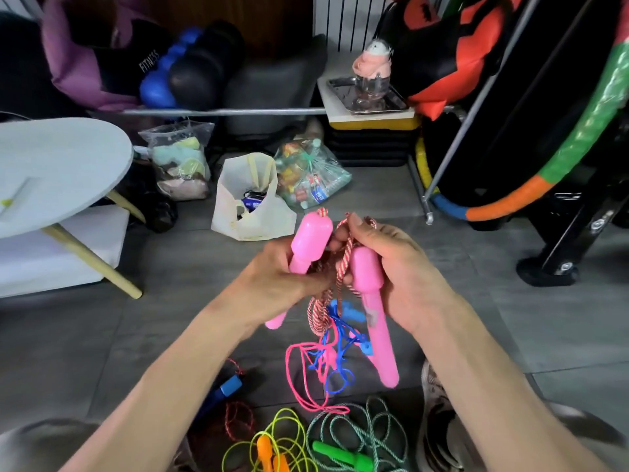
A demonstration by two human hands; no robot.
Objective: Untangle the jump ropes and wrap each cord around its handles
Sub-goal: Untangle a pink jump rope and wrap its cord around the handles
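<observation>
My left hand [272,279] grips one pink jump-rope handle [304,248], held upright. My right hand [391,267] grips the second pink handle [371,308] and pinches a loop of the red-and-white twisted cord [343,264] between thumb and fingers. The cord hangs between the two handles down to a tangle of a pink cord [306,379] and a blue cord [337,352] with blue handle pieces. On the floor lie a blue handle with a dark red cord [224,390], orange handles with a yellow-green cord [269,451], and a green handle with a teal cord [340,454].
A round light-blue table [51,172] stands at the left. Straight ahead sit a white bag [248,199] and clear plastic bags [306,175]. A striped hoop [531,192] and black stand [561,253] are at the right. My shoe [435,420] rests by the ropes.
</observation>
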